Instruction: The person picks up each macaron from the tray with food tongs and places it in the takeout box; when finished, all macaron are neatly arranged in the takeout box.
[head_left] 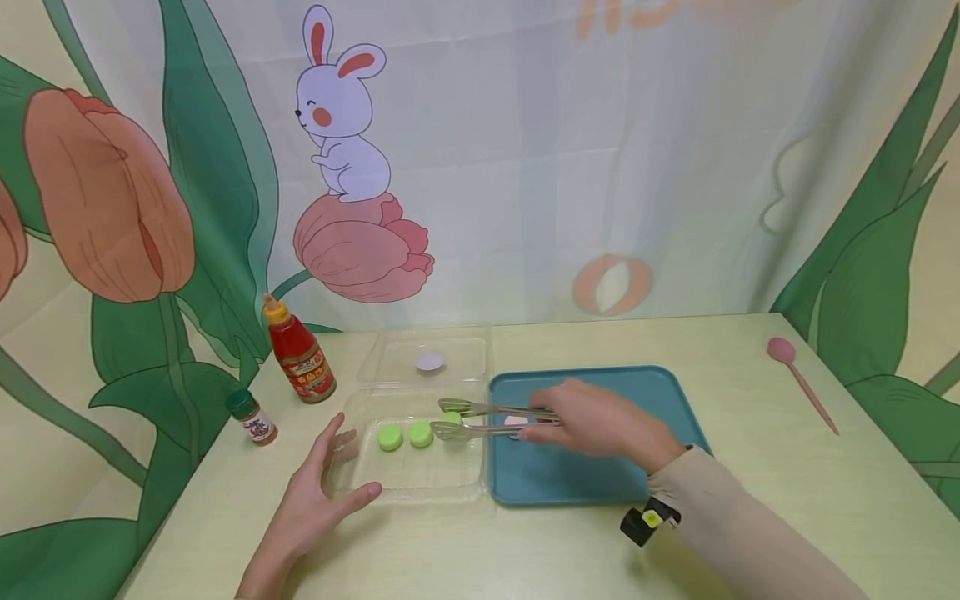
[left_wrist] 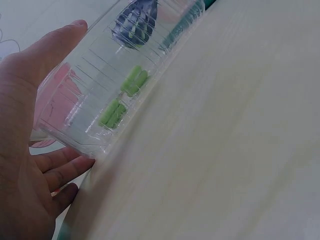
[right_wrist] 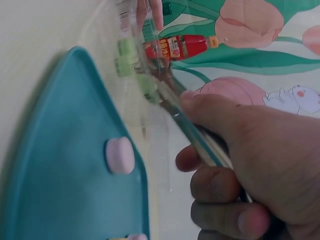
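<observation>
Pale table [head_left: 435,550], tongs [head_left: 502,409] within right fingers [right_wrist: 215,184], green macarons [head_left: 421,434] beyond fingertips

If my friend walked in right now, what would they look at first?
Probably the big white bunny on a pink flower, on the cloth behind the table. Next, perhaps the right hand holding metal tongs at the green rounds in the clear box. The bright red bottle at the table's back left might catch their eye too.
</observation>
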